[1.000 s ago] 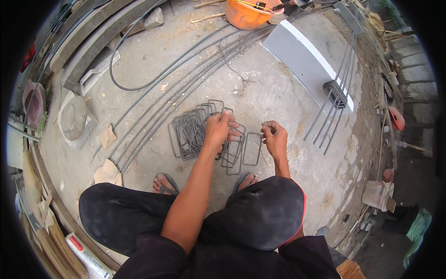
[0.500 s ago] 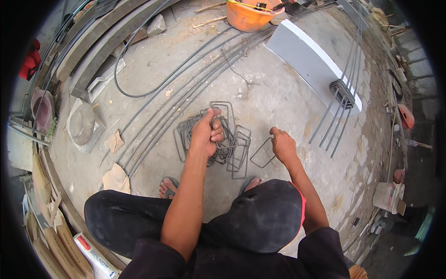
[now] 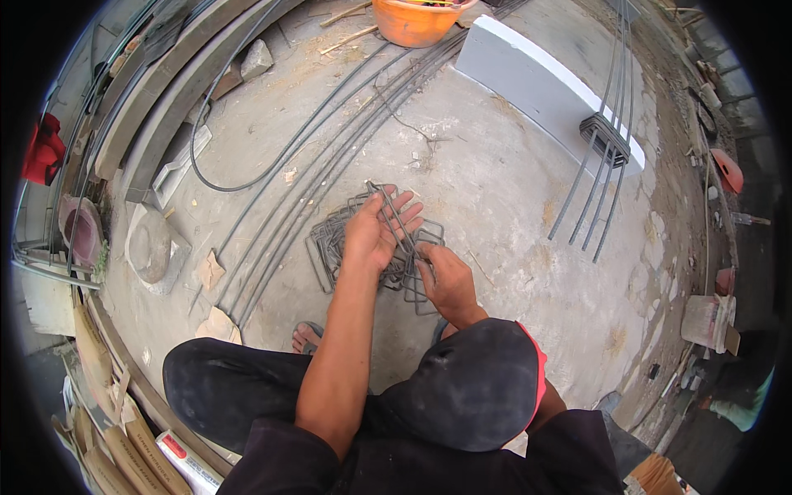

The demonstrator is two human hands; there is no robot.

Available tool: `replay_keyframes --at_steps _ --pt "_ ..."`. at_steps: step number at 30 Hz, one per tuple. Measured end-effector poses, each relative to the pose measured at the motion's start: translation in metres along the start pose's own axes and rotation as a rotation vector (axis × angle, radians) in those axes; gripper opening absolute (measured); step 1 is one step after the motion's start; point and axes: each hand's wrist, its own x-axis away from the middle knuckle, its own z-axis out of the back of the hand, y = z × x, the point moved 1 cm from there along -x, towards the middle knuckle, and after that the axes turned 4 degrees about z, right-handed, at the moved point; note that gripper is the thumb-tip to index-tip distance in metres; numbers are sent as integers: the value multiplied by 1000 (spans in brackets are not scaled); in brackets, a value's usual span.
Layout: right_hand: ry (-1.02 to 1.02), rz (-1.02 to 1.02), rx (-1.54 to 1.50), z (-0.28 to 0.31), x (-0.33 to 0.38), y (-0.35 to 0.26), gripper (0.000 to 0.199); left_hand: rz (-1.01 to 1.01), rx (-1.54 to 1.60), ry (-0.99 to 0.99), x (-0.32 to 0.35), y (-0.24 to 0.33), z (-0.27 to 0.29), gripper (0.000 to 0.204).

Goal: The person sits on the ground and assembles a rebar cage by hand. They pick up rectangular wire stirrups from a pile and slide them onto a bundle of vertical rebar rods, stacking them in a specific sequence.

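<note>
Bent rebar stirrups (image 3: 328,247) lie in a tangled pile on the concrete in front of my feet. My left hand (image 3: 378,233) is over the pile, palm turned up and fingers spread. Across its palm and fingers lies a narrow bundle of stirrups (image 3: 397,218), seen nearly edge-on, the thumb against its upper end. At the lower end of that bundle, my right hand (image 3: 448,280) is closed with thumb and fingertips on a stirrup. How many stirrups are held cannot be made out.
Long steel bars (image 3: 318,186) run diagonally behind the pile. An orange basin (image 3: 417,23) stands at the far side. A grey-white block (image 3: 540,91) lies at far right, with stirrups (image 3: 605,136) threaded on bars against it. Concrete beams (image 3: 173,99) and a stone mortar (image 3: 153,247) are at left.
My right hand has moved left with a stirrup, up to my left hand. My left hand's fingers have uncurled and spread under the stirrups. The view has shifted slightly.
</note>
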Motion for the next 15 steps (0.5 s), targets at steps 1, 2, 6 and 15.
replay_keyframes --at_steps 1,2,6,15 --pt "7 -11 -6 0 2 6 28 -9 3 0 -1 1 0 49" --pt "15 -28 -14 -1 2 5 28 -14 3 3 -1 1 4 49" --pt "-12 -57 -161 -9 -9 4 26 -35 -61 -10 2 1 11 47" --pt "151 -510 -72 5 10 57 22 -98 -109 116 -10 32 42 33"
